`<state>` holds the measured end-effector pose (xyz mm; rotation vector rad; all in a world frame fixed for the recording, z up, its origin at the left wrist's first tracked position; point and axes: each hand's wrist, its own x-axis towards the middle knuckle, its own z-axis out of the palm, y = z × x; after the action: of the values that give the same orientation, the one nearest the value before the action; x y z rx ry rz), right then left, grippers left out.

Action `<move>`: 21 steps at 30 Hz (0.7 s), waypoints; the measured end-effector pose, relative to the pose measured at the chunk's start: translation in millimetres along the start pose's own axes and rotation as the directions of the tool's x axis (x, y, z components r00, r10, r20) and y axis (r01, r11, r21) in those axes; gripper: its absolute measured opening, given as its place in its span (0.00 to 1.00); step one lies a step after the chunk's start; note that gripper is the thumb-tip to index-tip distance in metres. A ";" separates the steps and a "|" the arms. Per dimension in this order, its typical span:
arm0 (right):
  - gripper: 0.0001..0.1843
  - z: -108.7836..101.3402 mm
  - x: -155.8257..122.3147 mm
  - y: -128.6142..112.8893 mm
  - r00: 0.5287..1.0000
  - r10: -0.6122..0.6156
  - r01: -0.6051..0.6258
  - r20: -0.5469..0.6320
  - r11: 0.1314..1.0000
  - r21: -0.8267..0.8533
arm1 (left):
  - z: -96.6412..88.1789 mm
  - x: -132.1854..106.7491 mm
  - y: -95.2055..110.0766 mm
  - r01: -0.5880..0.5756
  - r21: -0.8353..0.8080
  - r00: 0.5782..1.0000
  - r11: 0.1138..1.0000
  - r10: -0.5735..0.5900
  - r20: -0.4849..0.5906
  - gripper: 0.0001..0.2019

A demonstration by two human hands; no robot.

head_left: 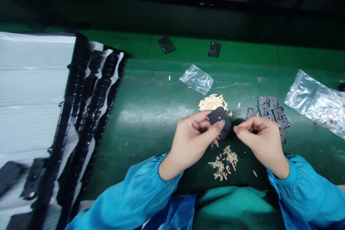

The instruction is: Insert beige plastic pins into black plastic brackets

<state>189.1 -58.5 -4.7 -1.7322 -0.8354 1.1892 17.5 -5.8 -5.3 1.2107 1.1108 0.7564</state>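
Observation:
My left hand [192, 138] grips a flat black plastic plate [221, 120] with small holes, thumb on its face and fingers behind. Close to the plate's right edge, my right hand [260, 136] is closed in a pinch of thumb and forefinger; what sits between the fingertips is too small to make out. Behind the plate lies a pile of small cream-coloured strips [212, 102]. A second, looser heap of cream strips mixed with dark bits [224, 163] is on the table below my hands. Several similar black plates [269, 109] are stacked beyond my right hand.
A small clear zip bag [197, 79] lies behind the strips, and a larger filled clear bag [318, 102] is at the right. Two black plates [166, 45] rest on the green back ledge. Stacked black trays with white sheets [88, 115] take up the left side.

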 end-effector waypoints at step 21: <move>0.09 -1.4 6.5 -2.8 0.987 0.142 -0.148 0.069 0.985 0.088 | 0.1 -0.6 -1.1 -0.008 0.008 1.000 1.000 0.008 0.001 0.03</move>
<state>192.4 -52.1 -4.3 -1.7101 -0.6885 1.3640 17.3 -6.6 -6.2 1.2227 1.1098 0.7580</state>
